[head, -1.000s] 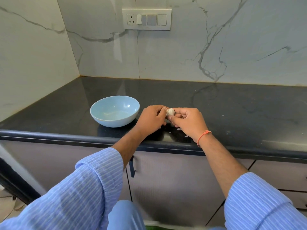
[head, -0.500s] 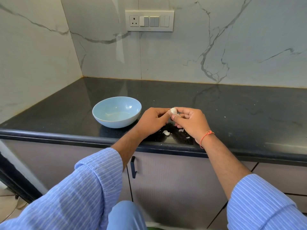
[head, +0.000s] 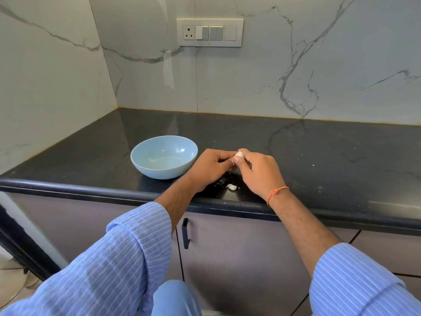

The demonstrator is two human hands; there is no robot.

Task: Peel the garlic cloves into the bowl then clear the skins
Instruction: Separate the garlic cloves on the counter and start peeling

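A white garlic clove (head: 239, 154) is pinched between the fingertips of my left hand (head: 210, 168) and my right hand (head: 258, 171), a little above the black counter (head: 319, 156). Most of the clove is hidden by the fingers. A light blue bowl (head: 148, 165) stands on the counter just left of my left hand; I see no clove in it. Another pale garlic piece (head: 232, 187) lies on the counter below my hands, with small skin flakes (head: 222, 181) around it.
Marble walls close the counter at the back and left, with a switch plate (head: 209, 32) on the back wall. The counter's rounded front edge (head: 91, 190) runs just under my wrists. A cabinet door handle (head: 185, 233) hangs below.
Both hands stay together on the clove with slight finger shifts. The garlic piece on the counter has come into view between my wrists. The camera has tilted a little.
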